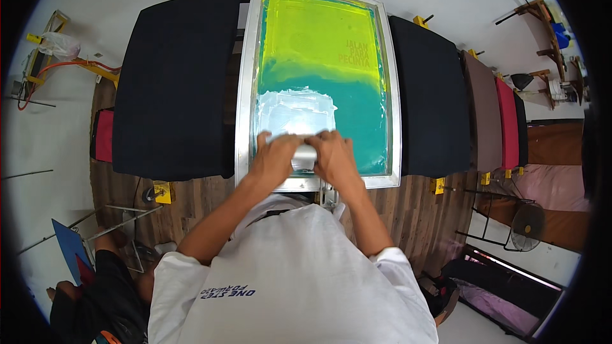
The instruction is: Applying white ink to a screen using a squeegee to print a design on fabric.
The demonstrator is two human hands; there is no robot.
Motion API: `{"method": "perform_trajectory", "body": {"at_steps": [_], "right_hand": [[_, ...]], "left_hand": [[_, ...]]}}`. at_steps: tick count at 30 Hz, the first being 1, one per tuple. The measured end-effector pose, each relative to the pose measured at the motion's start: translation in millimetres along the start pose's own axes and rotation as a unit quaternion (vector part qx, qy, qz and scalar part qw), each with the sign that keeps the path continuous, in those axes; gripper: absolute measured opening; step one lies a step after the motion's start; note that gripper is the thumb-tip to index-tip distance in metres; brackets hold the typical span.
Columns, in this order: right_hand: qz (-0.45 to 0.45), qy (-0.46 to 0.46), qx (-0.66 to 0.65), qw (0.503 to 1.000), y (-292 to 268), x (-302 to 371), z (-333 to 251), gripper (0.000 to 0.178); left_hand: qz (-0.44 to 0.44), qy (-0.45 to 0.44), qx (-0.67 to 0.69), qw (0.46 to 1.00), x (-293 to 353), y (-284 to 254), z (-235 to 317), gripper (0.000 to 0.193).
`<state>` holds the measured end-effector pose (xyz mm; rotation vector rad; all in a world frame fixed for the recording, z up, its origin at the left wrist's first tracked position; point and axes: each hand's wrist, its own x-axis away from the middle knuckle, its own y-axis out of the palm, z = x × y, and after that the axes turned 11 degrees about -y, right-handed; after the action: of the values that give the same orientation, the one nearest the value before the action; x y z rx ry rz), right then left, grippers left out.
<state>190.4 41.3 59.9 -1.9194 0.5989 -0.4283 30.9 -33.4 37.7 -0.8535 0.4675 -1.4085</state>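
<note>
Both my hands are on a light-coloured squeegee [305, 154] near the close end of a screen-printing frame. My left hand [278, 158] has its fingers wrapped over the left part of the squeegee, and my right hand [334, 158] grips its right part. The squeegee is slightly blurred, and its ends are partly hidden by my fingers. Around the mesh runs a silver metal frame [247, 99]. Its far area is yellow-green [312, 28] with some lettering at the right, and the nearer area is teal [358, 105]. White ink [296, 111] covers a patch just beyond my hands.
Black fabric covers the boards left [175, 89] and right [428, 102] of the frame. Farther right stand a brown board [482, 111] and a red board [506, 121]. A yellow bracket [162, 192] juts out at left. Another person [105, 286] is at lower left; a fan [528, 227] stands right.
</note>
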Motion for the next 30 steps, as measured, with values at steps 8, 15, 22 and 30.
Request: {"method": "perform_trajectory", "body": {"at_steps": [8, 15, 22, 30], "right_hand": [[0.010, -0.009, 0.034, 0.999, 22.2, -11.0, 14.8, 0.041], [-0.036, 0.002, -0.030, 0.999, 19.0, 50.1, -22.4, 0.050], [-0.006, -0.015, 0.040, 0.999, 9.6, -48.4, 20.7, 0.036], [-0.028, -0.015, 0.023, 0.999, 30.2, 14.5, -6.3, 0.044]], "left_hand": [[0.081, 0.048, -0.024, 0.995, -13.3, 27.5, -26.1, 0.045], [-0.010, 0.034, -0.030, 0.999, 56.1, 19.3, -2.0, 0.055], [0.042, -0.001, 0.004, 0.999, -39.4, -7.8, -22.6, 0.052], [0.044, 0.028, 0.005, 0.999, 31.3, 19.7, -21.6, 0.043]]}}
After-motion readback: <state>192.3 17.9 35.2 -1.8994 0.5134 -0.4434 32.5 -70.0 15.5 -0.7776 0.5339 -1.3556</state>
